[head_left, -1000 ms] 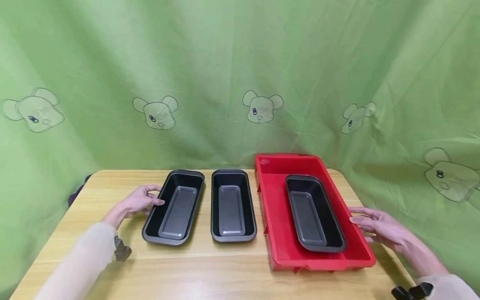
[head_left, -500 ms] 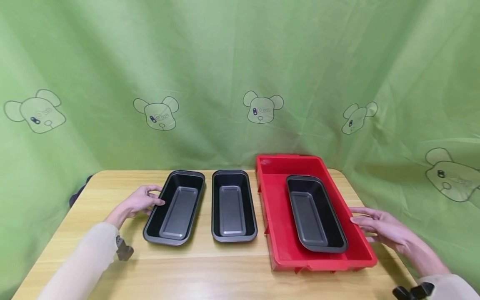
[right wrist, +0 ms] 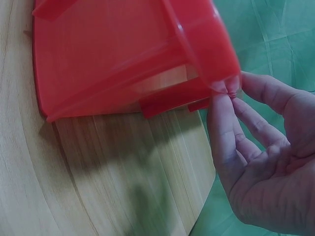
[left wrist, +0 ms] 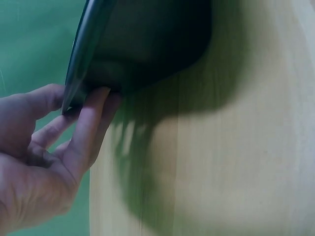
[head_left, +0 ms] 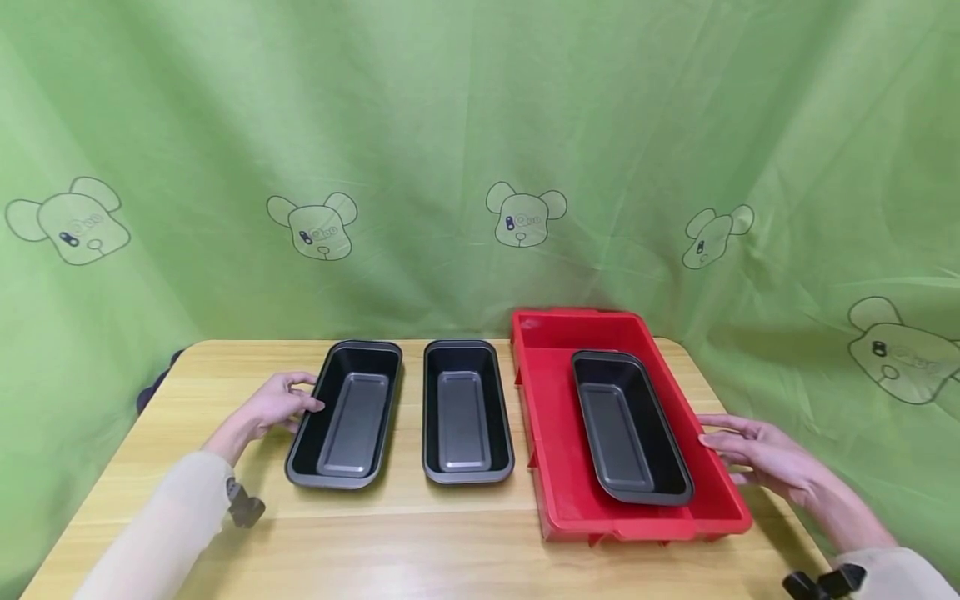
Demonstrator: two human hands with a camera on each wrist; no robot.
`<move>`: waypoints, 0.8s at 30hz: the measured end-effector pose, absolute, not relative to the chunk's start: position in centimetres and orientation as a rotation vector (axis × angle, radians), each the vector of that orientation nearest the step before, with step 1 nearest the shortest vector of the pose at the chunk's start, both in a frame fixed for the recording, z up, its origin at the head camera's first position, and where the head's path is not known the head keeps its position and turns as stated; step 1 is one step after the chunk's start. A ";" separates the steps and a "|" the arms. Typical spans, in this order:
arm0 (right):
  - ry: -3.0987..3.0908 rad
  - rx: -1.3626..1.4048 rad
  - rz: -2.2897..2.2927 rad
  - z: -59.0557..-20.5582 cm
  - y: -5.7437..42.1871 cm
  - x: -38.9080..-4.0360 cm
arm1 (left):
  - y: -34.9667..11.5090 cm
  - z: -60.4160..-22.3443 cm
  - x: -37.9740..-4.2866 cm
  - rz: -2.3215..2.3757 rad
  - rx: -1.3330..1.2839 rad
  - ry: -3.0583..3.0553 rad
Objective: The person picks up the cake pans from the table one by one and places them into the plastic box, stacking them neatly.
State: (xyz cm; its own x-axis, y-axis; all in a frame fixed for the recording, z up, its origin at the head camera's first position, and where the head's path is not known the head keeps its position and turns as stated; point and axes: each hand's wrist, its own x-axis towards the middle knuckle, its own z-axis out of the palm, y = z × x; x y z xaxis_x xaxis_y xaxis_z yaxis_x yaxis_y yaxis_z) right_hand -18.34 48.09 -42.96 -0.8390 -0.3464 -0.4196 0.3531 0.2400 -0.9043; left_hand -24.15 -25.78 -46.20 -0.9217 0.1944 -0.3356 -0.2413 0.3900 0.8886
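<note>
My left hand (head_left: 273, 406) grips the left long side of a dark grey loaf pan (head_left: 354, 417), thumb over the rim. In the left wrist view the fingers (left wrist: 86, 125) lie against the outside of that pan's wall. To its right, apart from it, a second loaf pan (head_left: 462, 421) sits on the table. A third loaf pan (head_left: 618, 437) lies inside a shallow red tray (head_left: 558, 467). At the tray's right side, my right hand (head_left: 761, 454) pinches the rim; in the right wrist view the fingers (right wrist: 224, 132) are under the edge and the thumb is across it.
The light wooden table (head_left: 337, 542) carries all of these. A green curtain (head_left: 420, 275) with mouse-head drawings hangs behind and along both sides. The red tray stands near the table's right edge.
In the last half second the left loaf pan has shifted slightly left and turned a little straighter, the left hand moving with it. The right hand and red tray stay put.
</note>
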 end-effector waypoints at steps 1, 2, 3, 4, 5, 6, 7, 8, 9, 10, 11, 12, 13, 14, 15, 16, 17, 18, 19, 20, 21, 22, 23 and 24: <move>1.964 0.005 -1.651 -43.0 48.1 -18.4 | -25.8 -46.2 -24.1 1.551 -0.054 2.266; 1.964 0.003 -1.652 -43.0 48.1 -18.4 | -25.8 -46.2 -24.0 1.556 -0.055 2.265; 1.963 0.001 -1.652 -42.9 48.1 -18.4 | -25.8 -46.2 -23.9 1.566 -0.063 2.260; 1.965 0.007 -1.649 -42.9 48.0 -18.4 | -25.9 -46.3 -23.8 1.571 -0.059 2.257; 1.963 0.006 -1.650 -42.9 48.0 -18.4 | -25.9 -46.3 -23.8 1.583 -0.065 2.251; 1.961 0.005 -1.650 -42.9 48.0 -18.4 | -25.9 -46.3 -23.7 1.593 -0.071 2.246; 1.962 0.002 -1.650 -42.9 48.0 -18.4 | -25.9 -46.3 -23.6 1.602 -0.078 2.245; 1.964 0.005 -1.646 -42.9 48.0 -18.4 | -25.9 -46.4 -23.5 1.608 -0.077 2.243; 1.964 0.003 -1.646 -42.9 48.0 -18.4 | -25.8 -46.4 -23.5 1.615 -0.082 2.241; 1.963 0.001 -1.646 -42.8 48.0 -18.5 | -25.8 -46.4 -23.4 1.619 -0.080 2.241; 1.962 -0.003 -1.646 -42.8 48.0 -18.5 | -25.8 -46.4 -23.2 1.629 -0.090 2.238; 1.960 -0.007 -1.647 -42.8 48.0 -18.5 | -25.7 -46.4 -23.1 1.636 -0.091 2.237; 1.957 -0.009 -1.649 -42.8 48.0 -18.5 | -25.7 -46.4 -23.0 1.644 -0.095 2.234; 1.952 -0.011 -1.651 -42.8 48.0 -18.5 | -25.6 -46.4 -22.9 1.650 -0.096 2.233; 1.948 -0.010 -1.653 -42.8 48.0 -18.5 | -25.6 -46.3 -22.7 1.658 -0.100 2.233; 1.947 -0.002 -1.651 -42.8 48.0 -18.5 | -25.5 -46.3 -22.6 1.666 -0.104 2.234; 1.947 0.004 -1.649 -42.8 48.0 -18.5 | -25.4 -46.2 -22.5 1.673 -0.112 2.236; 1.945 0.004 -1.649 -42.8 48.0 -18.4 | -25.4 -46.1 -22.3 1.678 -0.117 2.239; 1.944 0.005 -1.650 -42.8 48.1 -18.4 | -25.3 -46.0 -22.2 1.684 -0.123 2.243; 1.944 0.005 -1.648 -42.9 48.1 -18.4 | -25.2 -45.9 -22.1 1.690 -0.127 2.245; 1.949 0.014 -1.643 -42.9 48.1 -18.4 | -25.2 -45.8 -22.0 1.698 -0.134 2.246; 1.951 0.016 -1.641 -42.9 48.1 -18.3 | -25.1 -45.8 -21.9 1.707 -0.142 2.245; 1.952 0.016 -1.640 -42.9 48.1 -18.3 | -25.0 -45.7 -21.8 1.715 -0.151 2.245; 1.954 0.016 -1.638 -42.9 48.2 -18.3 | -25.0 -45.6 -21.8 1.726 -0.158 2.243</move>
State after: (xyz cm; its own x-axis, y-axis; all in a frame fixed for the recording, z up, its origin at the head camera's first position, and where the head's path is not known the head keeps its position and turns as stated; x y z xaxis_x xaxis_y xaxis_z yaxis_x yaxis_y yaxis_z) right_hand -18.35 48.18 -42.88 -0.8296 -0.3496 -0.4354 0.3676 0.2449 -0.8971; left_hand -21.77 -24.96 -45.58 -0.9472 0.0982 -0.3053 -0.2700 0.2693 0.9244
